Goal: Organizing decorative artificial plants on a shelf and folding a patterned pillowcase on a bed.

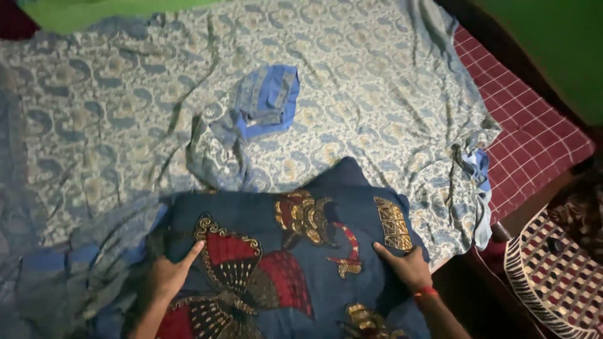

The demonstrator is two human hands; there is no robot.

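Note:
A dark blue pillow [295, 226] with red and gold embroidered patterns lies at the near edge of a bed. My left hand [169, 271] rests flat on its left side, fingers pointing up over a red fan-shaped motif. My right hand [405, 263] presses on its right side beside a gold rectangular patch; a red band circles that wrist. Both hands lie on the pillow with fingers spread and grip nothing. Under the pillow spreads a pale blue-grey bedsheet [125, 113] with a paisley print, rumpled, with a blue-edged corner [269, 100] folded over near the middle.
A red checked mattress cover [534, 132] shows at the right beyond the sheet's edge. A woven red-and-white basket or stool [553, 276] stands at the lower right beside the bed. Green fabric [94, 9] lies at the top left; a green wall [553, 44] is at the top right.

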